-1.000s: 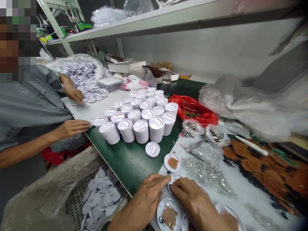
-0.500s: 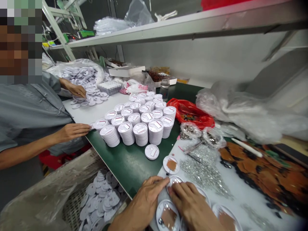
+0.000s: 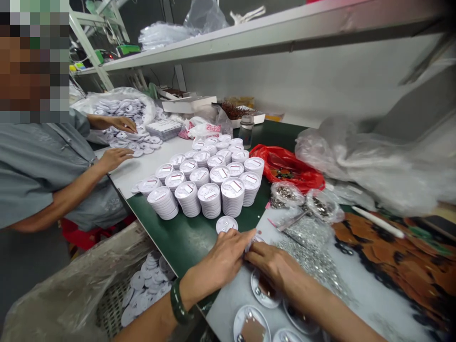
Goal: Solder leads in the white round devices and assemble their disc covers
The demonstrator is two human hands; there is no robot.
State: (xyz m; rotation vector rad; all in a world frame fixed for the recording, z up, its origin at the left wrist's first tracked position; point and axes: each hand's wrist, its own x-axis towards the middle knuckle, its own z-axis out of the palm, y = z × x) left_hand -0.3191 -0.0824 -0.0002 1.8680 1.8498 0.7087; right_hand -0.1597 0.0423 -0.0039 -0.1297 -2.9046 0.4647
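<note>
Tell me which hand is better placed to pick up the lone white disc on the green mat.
Left, I'd say. The left hand, with the green bangle, lies right beside the disc, while the right hand sits farther off, beyond the left hand's fingers.

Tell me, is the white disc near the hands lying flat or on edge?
Flat: the white disc lies face-up on the green mat.

Green bench (image 3: 192, 256) with white sheets (image 3: 133, 173) along it. Directly on top: stacked white discs (image 3: 210, 199), a red bag (image 3: 287, 173), scattered silver beads (image 3: 302, 249), small round plates (image 3: 247, 324).
</note>
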